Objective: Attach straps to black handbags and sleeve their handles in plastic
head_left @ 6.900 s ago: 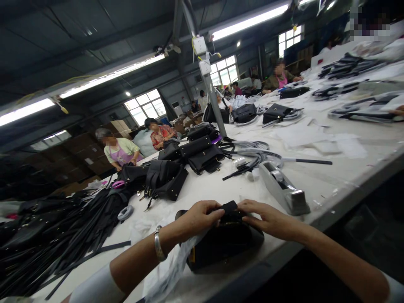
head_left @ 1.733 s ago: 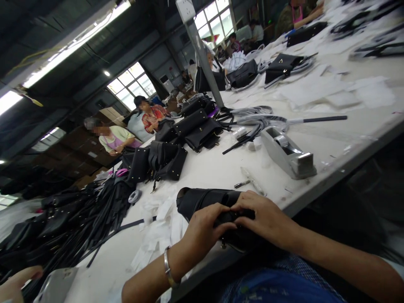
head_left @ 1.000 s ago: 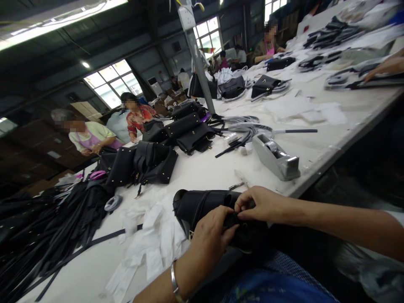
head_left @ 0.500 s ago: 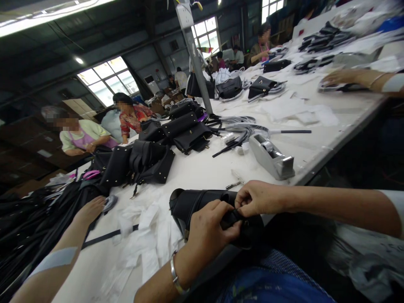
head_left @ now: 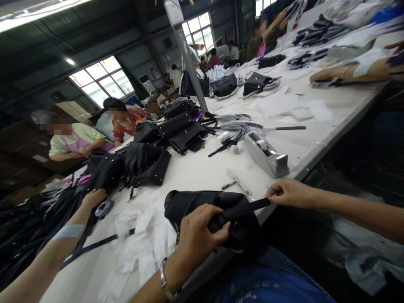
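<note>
A black handbag [head_left: 202,201] lies on its side at the table's near edge, in front of me. My left hand [head_left: 202,231] grips the bag, thumb and fingers closed over its black material near a small metal fitting. From there a flat black strap [head_left: 252,205] runs taut to the right. My right hand [head_left: 285,192] pinches the strap's far end between thumb and fingers, just off the bag. Part of the bag is hidden behind my left hand.
A grey tape dispenser [head_left: 267,155] stands beyond my right hand. Several black bags [head_left: 147,164] are piled at the left. White wrapping scraps [head_left: 139,240] lie left of the bag. A co-worker's arm [head_left: 74,227] reaches in from the left; another co-worker's hand [head_left: 325,75] works at the right.
My right hand has moved right, away from my left hand, drawing the strap out straight. The left co-worker's hand has shifted onto the black bags.
</note>
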### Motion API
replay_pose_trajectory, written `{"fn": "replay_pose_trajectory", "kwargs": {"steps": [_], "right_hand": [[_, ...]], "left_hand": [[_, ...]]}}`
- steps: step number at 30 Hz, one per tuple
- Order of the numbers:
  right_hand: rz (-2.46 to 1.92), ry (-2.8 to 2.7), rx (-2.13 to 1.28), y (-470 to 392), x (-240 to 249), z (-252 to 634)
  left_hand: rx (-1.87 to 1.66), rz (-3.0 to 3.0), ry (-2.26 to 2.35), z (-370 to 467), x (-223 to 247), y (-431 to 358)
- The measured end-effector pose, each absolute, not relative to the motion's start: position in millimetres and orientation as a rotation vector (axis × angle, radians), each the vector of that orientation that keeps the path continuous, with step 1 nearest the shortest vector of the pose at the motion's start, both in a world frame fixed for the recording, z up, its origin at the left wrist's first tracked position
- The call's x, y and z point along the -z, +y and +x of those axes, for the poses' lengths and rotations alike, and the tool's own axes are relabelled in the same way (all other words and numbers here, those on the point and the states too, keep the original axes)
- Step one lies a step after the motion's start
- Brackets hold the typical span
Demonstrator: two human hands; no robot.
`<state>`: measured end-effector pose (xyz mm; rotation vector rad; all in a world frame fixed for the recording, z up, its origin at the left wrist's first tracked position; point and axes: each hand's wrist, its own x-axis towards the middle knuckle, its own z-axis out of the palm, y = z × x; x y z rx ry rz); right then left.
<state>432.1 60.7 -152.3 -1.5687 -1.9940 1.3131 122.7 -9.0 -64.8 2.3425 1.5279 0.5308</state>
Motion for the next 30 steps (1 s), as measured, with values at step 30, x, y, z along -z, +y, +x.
{"fn": "replay_pose_trajectory", "kwargs": {"steps": [30], "right_hand": [[-1.020,-1.815,-1.473,16,93,338]], "left_hand": [[-0.416,1.693,1.568,130,30,-17]]}}
